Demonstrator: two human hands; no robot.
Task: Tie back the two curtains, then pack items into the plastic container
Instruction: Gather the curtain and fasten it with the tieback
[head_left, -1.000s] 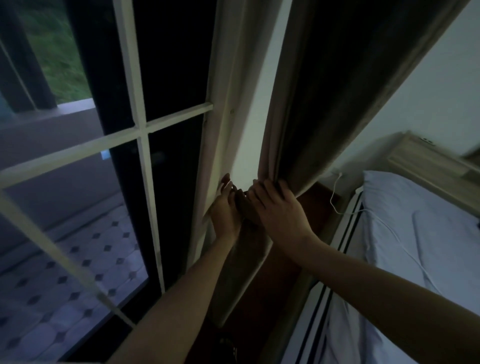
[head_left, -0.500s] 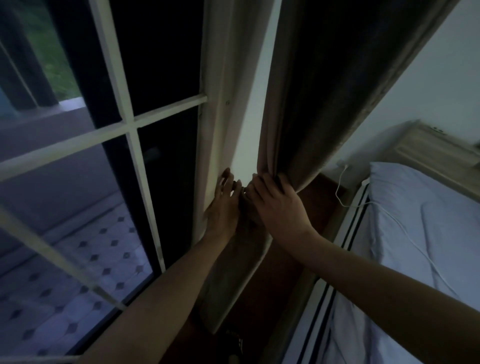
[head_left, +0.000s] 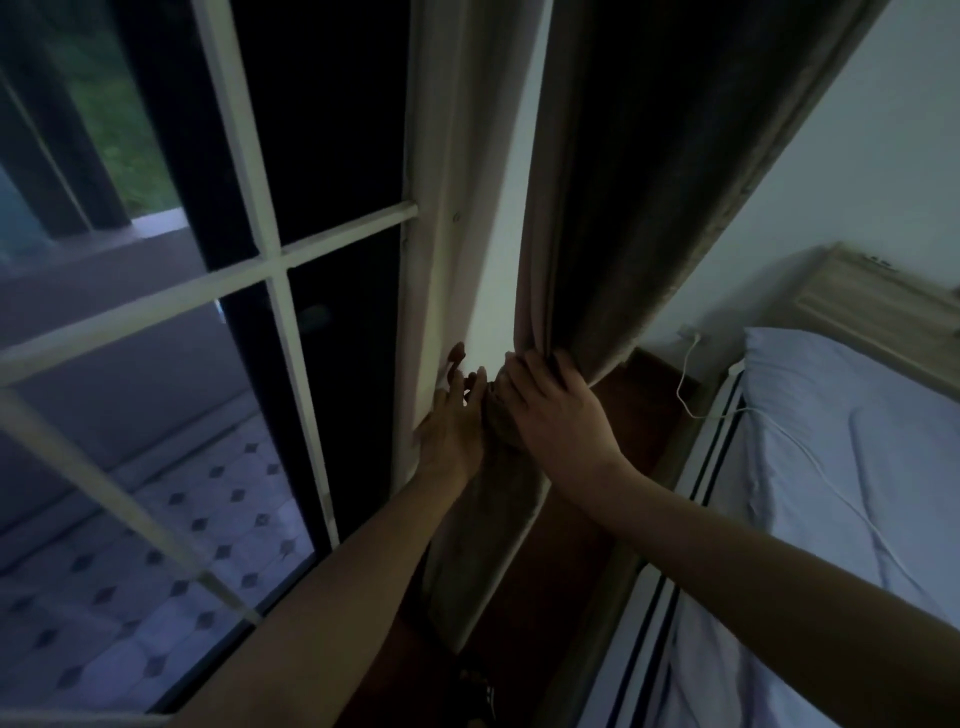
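Grips gathered curtain (head_left: 649, 182) with right hand (head_left: 550, 410), fingers curled over its folds; rests left hand (head_left: 452, 431), fingers spread, on window frame (head_left: 441, 208) just left of curtain.

No legible text, label, brand, number or sign anywhere in the frame; dim lighting throughout.
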